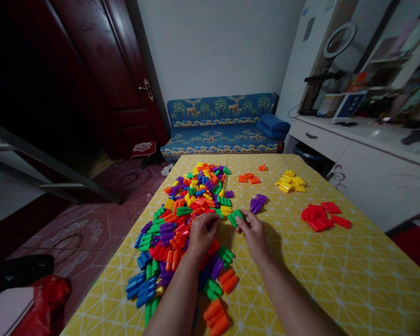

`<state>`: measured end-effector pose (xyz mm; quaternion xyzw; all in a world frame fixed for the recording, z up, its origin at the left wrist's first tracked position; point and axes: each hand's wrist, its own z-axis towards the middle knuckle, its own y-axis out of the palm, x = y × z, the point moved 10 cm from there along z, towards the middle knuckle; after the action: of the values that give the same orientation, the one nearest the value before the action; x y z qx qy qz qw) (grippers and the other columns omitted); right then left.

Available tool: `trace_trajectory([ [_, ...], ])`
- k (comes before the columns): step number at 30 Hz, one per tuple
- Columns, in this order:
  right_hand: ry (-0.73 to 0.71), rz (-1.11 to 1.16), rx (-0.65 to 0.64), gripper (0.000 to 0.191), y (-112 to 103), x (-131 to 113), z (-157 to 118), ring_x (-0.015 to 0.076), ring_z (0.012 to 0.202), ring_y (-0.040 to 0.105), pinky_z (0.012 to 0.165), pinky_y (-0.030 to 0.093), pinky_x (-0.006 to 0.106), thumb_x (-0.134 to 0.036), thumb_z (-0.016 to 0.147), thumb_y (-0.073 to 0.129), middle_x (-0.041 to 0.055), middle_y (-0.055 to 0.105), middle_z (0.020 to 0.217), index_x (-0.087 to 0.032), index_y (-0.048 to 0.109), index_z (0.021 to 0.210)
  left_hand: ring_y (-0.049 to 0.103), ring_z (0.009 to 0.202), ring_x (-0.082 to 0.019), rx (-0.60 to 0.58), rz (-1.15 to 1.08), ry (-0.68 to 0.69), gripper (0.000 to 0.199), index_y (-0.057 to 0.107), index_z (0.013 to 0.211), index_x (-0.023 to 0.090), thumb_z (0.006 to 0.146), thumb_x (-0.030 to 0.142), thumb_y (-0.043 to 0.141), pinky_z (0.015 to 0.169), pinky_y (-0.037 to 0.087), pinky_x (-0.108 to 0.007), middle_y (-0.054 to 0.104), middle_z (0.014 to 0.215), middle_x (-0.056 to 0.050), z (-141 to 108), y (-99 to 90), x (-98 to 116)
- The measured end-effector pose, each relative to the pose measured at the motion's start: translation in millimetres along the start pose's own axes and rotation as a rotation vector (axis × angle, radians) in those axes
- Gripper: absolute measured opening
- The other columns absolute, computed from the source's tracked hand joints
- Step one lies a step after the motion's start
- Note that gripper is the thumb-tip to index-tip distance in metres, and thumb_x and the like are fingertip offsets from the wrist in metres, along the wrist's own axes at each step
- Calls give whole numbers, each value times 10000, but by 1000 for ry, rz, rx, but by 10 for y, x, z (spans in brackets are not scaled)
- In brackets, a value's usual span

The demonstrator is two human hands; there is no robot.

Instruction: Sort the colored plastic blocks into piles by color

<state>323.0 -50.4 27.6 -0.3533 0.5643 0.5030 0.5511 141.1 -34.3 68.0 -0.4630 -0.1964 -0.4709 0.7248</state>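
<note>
- The right hand [255, 234] pinches a green piece [234, 218] in its fingers, just beside the mixed pile [181, 227] on the desk [301, 261].
- The left hand [203, 232] bends over the pile; from here I can't tell whether its fingers hold anything.
- Purple pieces [257, 204] lie nearby.

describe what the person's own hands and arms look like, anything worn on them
The left hand and right hand are both bare, with no gloves. The left forearm and right forearm are slim, widening away from the wrists, and uncovered as far as the picture shows, with no sleeves in sight. No watch, bracelet or clear marking can be made out.
</note>
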Motion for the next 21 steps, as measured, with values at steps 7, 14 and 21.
trace_trajectory([
  [7,13,22,56,409,-101,32,12,114,571,543,541,442,239,-487,731,732,2,651,748,-176,636,979,678,746,-150,4,-4,27,121,702,827,182,802,100,616,699,509,-241,736,797,-19,1,-7,34],
  [14,52,30,53,425,-97,82,5,157,622,631,598,511,280,-501,723,739,20,684,787,-185,629,985,681,751,-154,0,3,19,121,701,835,182,799,102,619,700,513,-244,739,801,-20,12,9,36],
  [21,46,41,70,436,-115,109,22,152,634,621,613,515,285,-509,690,760,41,693,808,-175,648,948,675,731,-149,-8,-1,6,117,700,833,180,797,102,621,690,510,-243,733,794,-18,7,14,17],
])
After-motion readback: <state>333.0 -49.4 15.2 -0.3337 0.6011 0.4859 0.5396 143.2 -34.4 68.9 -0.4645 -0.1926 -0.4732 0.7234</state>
